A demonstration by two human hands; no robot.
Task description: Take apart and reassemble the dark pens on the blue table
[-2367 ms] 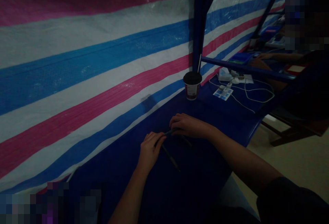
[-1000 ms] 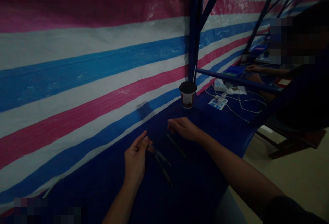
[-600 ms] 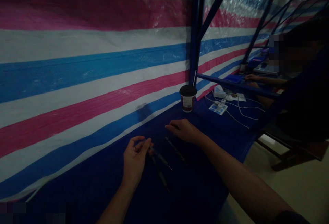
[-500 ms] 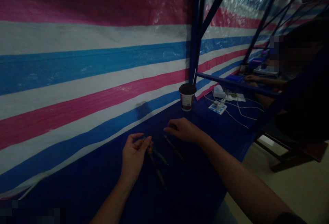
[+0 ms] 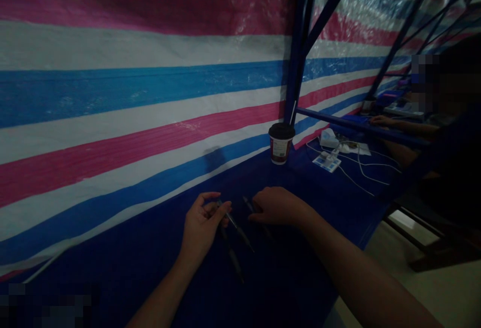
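My left hand point(image 5: 205, 225) is closed, thumb and fingers pinching the top end of a slim pen point(image 5: 242, 235) whose tip slants down to the right. A second dark pen point(image 5: 235, 263) lies on the blue tabletop just below that hand, its upper end partly hidden by the fingers. To the right, my right hand point(image 5: 278, 206) is curled palm-down around a third pen point(image 5: 246, 201). This pen's upper end sticks out past the thumb and fingers, while its dim lower part shows beneath the hand.
A lidded paper cup point(image 5: 281, 145) with a straw stands by the striped sheet wall point(image 5: 150, 142). Beyond a blue metal frame point(image 5: 296, 67) lie white cables and chargers point(image 5: 330, 160). A person sits at the right, an arm point(image 5: 398, 123) on the table. A stool point(image 5: 417, 237) is below.
My right hand has come down and curled its fingers over the third pen. The pen in my left hand has swung slightly to the right, away from the one lying below. The view has shifted left.
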